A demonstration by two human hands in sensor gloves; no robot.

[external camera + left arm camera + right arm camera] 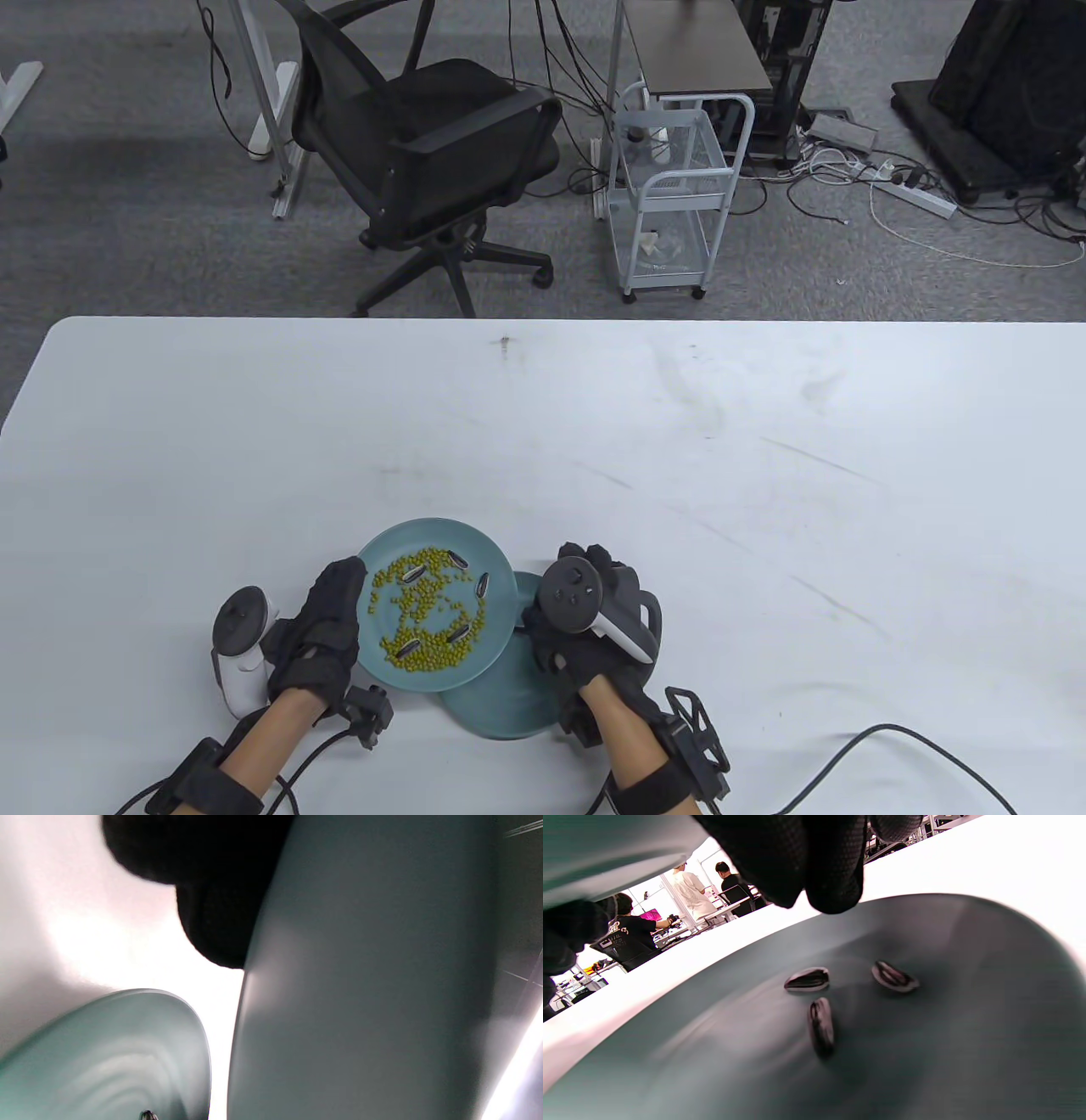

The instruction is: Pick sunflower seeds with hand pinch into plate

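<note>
The left hand (327, 624) grips the left rim of the upper plate (386, 543), holding it raised above the lower plate (501, 709). Four sunflower seeds (459, 632) remain among green beans (424, 607), left of the right hand (585, 611), the nearer picker. Whether its fingertips pinch anything cannot be told, being seemingly empty. Three seeds (807, 979) lie below.

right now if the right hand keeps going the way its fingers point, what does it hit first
Probably the lower teal plate: in the right wrist view the right hand's fingertips hang just over its far rim, above three sunflower seeds. Depth is unclear; they may already touch.
</note>
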